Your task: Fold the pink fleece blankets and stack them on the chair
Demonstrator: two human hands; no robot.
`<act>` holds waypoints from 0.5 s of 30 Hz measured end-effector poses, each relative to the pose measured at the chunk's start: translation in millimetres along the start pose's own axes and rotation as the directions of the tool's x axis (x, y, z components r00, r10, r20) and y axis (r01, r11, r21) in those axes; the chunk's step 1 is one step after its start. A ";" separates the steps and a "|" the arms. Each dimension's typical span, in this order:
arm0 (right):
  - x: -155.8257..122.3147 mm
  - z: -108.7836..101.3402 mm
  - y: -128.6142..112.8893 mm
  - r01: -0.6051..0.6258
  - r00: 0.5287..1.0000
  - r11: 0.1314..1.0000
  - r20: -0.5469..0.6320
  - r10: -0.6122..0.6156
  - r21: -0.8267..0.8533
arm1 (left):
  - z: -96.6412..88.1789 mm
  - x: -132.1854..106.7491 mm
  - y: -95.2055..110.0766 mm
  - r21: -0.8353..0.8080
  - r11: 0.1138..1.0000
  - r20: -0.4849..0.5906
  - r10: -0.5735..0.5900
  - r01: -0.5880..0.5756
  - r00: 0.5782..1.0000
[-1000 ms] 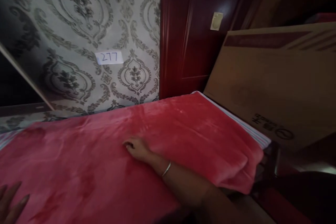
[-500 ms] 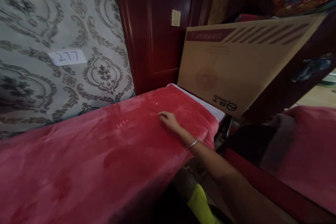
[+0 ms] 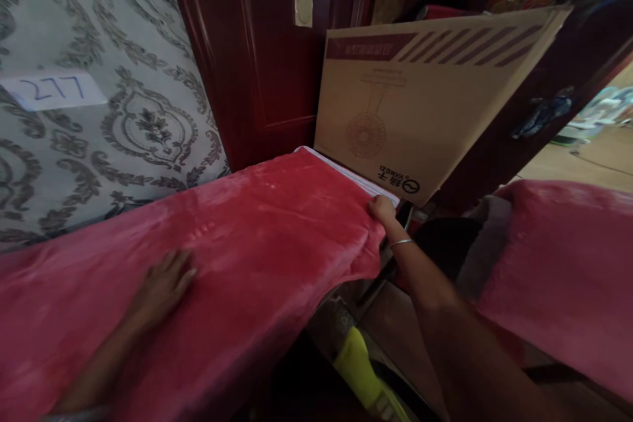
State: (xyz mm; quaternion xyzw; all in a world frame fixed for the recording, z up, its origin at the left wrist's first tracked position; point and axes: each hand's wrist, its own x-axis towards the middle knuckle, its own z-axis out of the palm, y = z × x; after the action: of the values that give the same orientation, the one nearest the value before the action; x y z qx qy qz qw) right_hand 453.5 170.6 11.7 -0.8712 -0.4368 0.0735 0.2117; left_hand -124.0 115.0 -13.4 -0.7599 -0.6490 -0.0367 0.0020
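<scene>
A red plush blanket (image 3: 277, 224) covers a bed along the patterned wall. My left hand (image 3: 165, 280) lies flat on the blanket with its fingers stretched out. My right hand (image 3: 383, 208), a thin bangle on its wrist, is at the blanket's far right corner, its fingers curled over the edge where a striped sheet (image 3: 346, 175) shows beneath. Whether those fingers pinch the blanket I cannot make out.
A large cardboard box (image 3: 420, 92) printed with a fan leans against a dark red wooden door (image 3: 267, 46) just beyond the bed's end. A paper label reading 277 (image 3: 54, 89) is stuck on the wallpaper. A second red blanket (image 3: 564, 257) lies at right; something yellow-green (image 3: 359, 362) sits below.
My right hand slid right along the blanket to its far corner. My left hand came into view, flat on the blanket. The view swung to the right.
</scene>
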 end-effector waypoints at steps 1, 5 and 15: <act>-2.9 0.1 -1.8 0.018 1.000 1.000 -0.012 -0.019 -0.010 | 0.3 4.3 15.2 0.027 1.000 0.005 -0.014 0.014 1.000; -28.4 9.3 -15.4 0.188 0.980 0.980 -0.057 -0.192 -0.067 | 2.8 4.2 46.6 0.125 0.990 -0.100 -0.047 0.059 0.994; -23.9 11.0 -27.2 0.237 0.969 0.971 0.070 -0.238 0.015 | 5.4 0.1 43.4 0.137 0.989 -0.131 -0.032 0.050 0.991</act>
State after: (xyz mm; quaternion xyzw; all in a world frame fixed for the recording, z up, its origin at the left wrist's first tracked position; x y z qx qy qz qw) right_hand 415.8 169.5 12.2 -0.8087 -0.5450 0.0801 0.2063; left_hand -80.9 108.5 -16.8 -0.7404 -0.6640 -0.0399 0.0966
